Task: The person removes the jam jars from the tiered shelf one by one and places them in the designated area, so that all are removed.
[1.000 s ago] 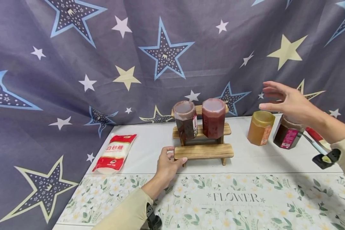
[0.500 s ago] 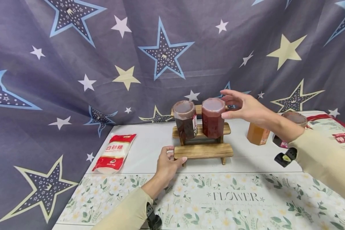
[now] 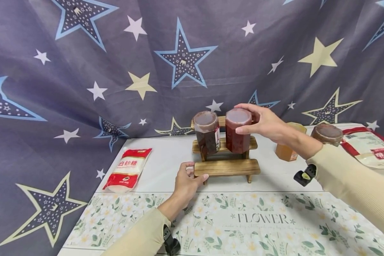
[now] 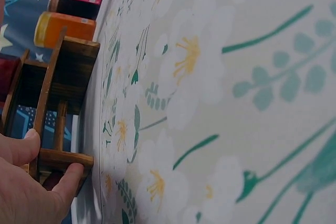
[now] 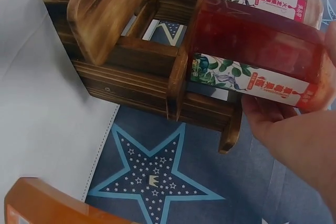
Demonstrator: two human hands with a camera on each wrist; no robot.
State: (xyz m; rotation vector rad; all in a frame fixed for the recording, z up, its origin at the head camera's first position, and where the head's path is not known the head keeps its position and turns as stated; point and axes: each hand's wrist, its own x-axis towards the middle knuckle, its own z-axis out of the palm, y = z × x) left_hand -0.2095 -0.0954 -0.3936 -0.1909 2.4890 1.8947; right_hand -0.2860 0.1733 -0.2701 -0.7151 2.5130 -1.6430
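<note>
My left hand (image 3: 183, 185) grips the left end of the lowest step of a stepped wooden rack (image 3: 227, 168). In the left wrist view its thumb and a finger hold the step's edge. On the middle step stand two jam jars side by side, a dark jar (image 3: 207, 138) on the left and a red jar (image 3: 238, 138) on the right. My right hand (image 3: 265, 122) has its thumb in front of the red jar's upper part and its fingers behind. The right wrist view shows a fruit label on the red jar (image 5: 241, 35); some of the fingers are hidden.
An orange-yellow jar (image 3: 285, 152) and another dark jar (image 3: 328, 133) stand at the right, partly behind my right arm. Beyond lies a red and white bag (image 3: 371, 147). A sugar bag (image 3: 128, 170) lies at the left. A star-patterned curtain (image 3: 140, 117) hangs behind.
My right hand has travelled left, from above the jars at the right to the red jar, and its fingers have closed round the jar's upper part. The left hand keeps its hold.
</note>
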